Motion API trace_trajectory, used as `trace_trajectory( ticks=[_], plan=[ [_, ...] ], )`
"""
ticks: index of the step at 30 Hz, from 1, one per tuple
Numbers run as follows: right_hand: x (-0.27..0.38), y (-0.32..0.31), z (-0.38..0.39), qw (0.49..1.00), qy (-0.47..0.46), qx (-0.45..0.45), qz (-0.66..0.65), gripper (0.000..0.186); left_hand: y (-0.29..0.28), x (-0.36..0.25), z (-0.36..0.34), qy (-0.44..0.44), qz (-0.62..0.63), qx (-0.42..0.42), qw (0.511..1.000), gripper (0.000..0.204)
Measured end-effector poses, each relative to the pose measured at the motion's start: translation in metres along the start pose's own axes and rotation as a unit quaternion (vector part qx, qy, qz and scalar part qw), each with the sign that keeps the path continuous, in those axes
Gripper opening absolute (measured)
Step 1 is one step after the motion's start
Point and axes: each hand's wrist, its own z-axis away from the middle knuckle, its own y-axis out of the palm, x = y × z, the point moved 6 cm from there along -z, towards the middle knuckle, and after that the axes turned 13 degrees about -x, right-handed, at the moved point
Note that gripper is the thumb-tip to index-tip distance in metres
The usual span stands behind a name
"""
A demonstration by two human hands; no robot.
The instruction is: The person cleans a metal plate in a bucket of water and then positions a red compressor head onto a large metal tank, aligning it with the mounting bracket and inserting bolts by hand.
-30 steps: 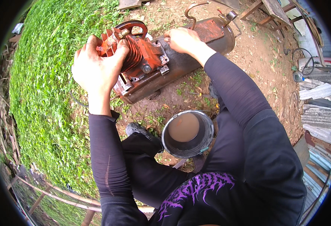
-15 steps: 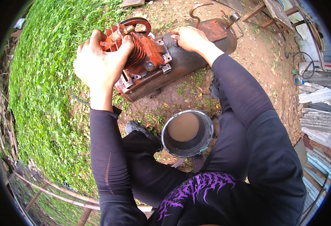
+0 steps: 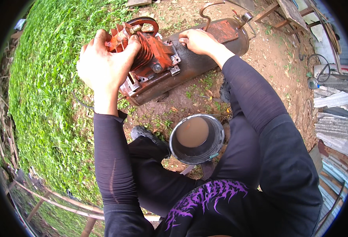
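Observation:
An air compressor with a worn orange finned pump (image 3: 152, 55) on a dark, rusty cylindrical tank (image 3: 197, 59) lies on the ground in front of me. My left hand (image 3: 104, 59) is closed round the left end of the pump, thumb on the near side by the fins. Above the tank, just right of the pump, my right hand (image 3: 199, 41) has its fingers pinched together. Something thin and dark seems to stick out leftward from the pinch, too small to name. Behind the pump stands a flywheel (image 3: 152, 24) with an orange rim.
A black bucket (image 3: 217, 148) of murky brown water stands between my legs. Beyond the tank's right end is a wooden bench (image 3: 286, 15). Corrugated sheets (image 3: 334, 126) lie at the right, grass (image 3: 51, 98) spreads at the left, and a bent pipe (image 3: 204, 15) rises from the tank.
Both hands stay nearly in place. The right fingers have shifted very slightly, and a thin dark thing by their tips shows more plainly now. The compressor and bucket look unmoved.

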Motion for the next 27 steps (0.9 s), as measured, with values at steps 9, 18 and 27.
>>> trace_trajectory(
  ticks=[9, 18, 27],
  plan=[
    [-0.014, 0.010, -0.006, 0.999, -0.012, -0.021, -0.021, 0.029, 0.003, 0.001, 0.001, 0.006, 0.004, 0.000, 1.000, 0.060],
    [-0.009, 0.012, -0.003, 0.997, -0.039, -0.047, -0.037, 0.028, 0.004, 0.003, 0.000, 0.012, -0.004, -0.009, 1.000, 0.061],
    [0.001, 0.012, 0.003, 0.999, -0.038, -0.014, -0.017, 0.026, 0.000, -0.003, 0.000, -0.005, -0.001, 0.010, 1.000, 0.049]
  ],
)
